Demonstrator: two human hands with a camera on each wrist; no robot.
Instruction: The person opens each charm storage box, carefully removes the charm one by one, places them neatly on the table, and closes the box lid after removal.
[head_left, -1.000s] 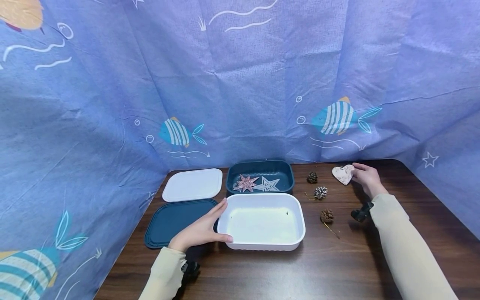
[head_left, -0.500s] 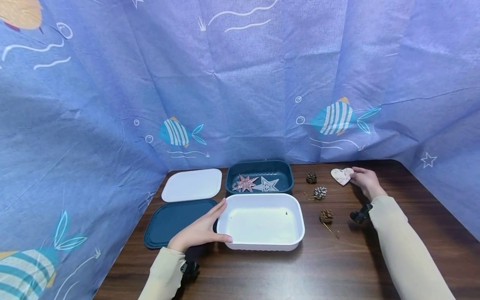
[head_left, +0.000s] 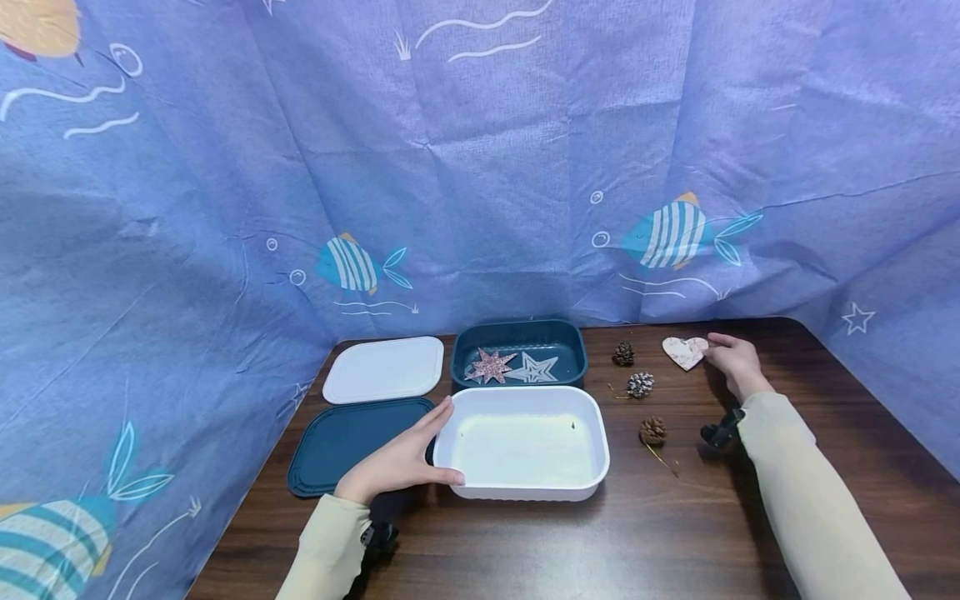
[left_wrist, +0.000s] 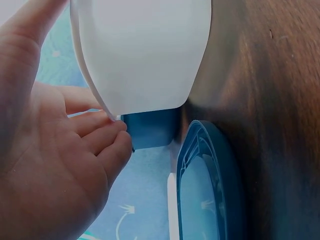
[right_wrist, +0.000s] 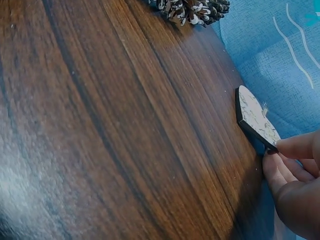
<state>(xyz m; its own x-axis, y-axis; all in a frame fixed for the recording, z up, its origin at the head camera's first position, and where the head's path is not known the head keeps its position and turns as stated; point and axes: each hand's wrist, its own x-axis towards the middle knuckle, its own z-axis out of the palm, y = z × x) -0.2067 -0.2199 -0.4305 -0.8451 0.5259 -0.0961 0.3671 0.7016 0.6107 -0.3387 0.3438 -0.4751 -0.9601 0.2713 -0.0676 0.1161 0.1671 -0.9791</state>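
Two hands at work. On the right hand (head_left: 733,367), thumb and finger pinch one edge of the heart (head_left: 682,352), which is farther back than the white box (head_left: 525,493) and well to its right; whether the heart touches the table (head_left: 525,550) we cannot tell. The left hand (head_left: 401,462) holds the white box by its left end, thumb on the near rim and set well apart from the fingers, whose tips meet the rim farther back.

Progress, by our reckoning: partway. The red star (head_left: 491,367) and pale star (head_left: 534,368) lie inside the dark box (head_left: 551,332), just behind the white box; a pale scrap beside the red star is too covered for us to name. Left outside both boxes: the heart, plus the small cone (head_left: 623,354), frosted cone (head_left: 641,384) and brown cone (head_left: 653,431), all right of the white box, the brown one nearest it in depth. Lids off: dark lid (head_left: 360,442) just left of the white box, white lid (head_left: 385,369) left and farther back.

Against the first head frame: we find the heart turned slightly, its right lobe lower, and the right hand a trace lower too. Elsewhere, we make out no real shift.
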